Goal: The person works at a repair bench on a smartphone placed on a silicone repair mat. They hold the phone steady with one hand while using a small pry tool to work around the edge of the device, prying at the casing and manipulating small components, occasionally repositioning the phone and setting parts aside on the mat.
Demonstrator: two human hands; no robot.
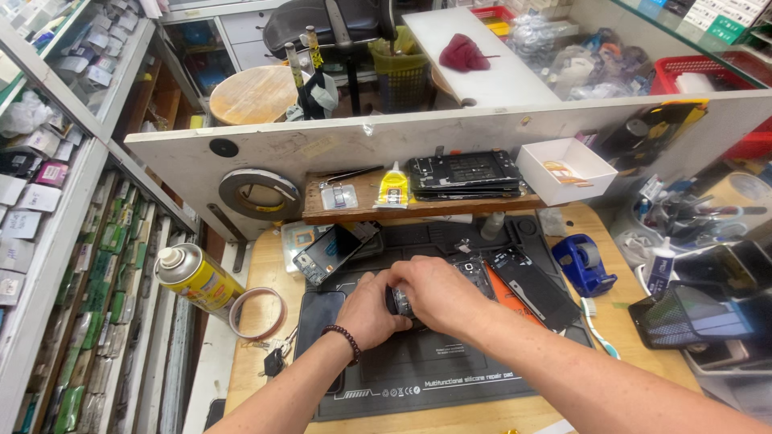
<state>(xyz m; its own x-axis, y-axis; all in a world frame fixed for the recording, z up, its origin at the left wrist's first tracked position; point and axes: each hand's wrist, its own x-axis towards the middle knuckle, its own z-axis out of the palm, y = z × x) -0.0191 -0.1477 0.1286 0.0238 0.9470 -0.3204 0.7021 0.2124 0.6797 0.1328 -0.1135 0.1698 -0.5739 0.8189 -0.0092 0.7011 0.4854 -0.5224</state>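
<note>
My left hand (370, 312) and my right hand (438, 291) meet over the middle of a dark repair mat (450, 374). Together they clasp a small dark phone part (400, 303), mostly hidden under the fingers. A beaded bracelet circles my left wrist. Just right of my hands lie an opened phone frame (476, 272) and a black phone screen (537, 285) on an orange sheet. A second opened phone (334, 251) lies tilted at the mat's upper left corner.
A yellow spray can (195, 279) and a tape roll (257, 313) lie at the left. A low wooden shelf (418, 207) carries a glue tube, stacked phone frames and a white box (567, 170). A blue tape dispenser (585, 264), toothbrush and mesh tool holder sit at the right.
</note>
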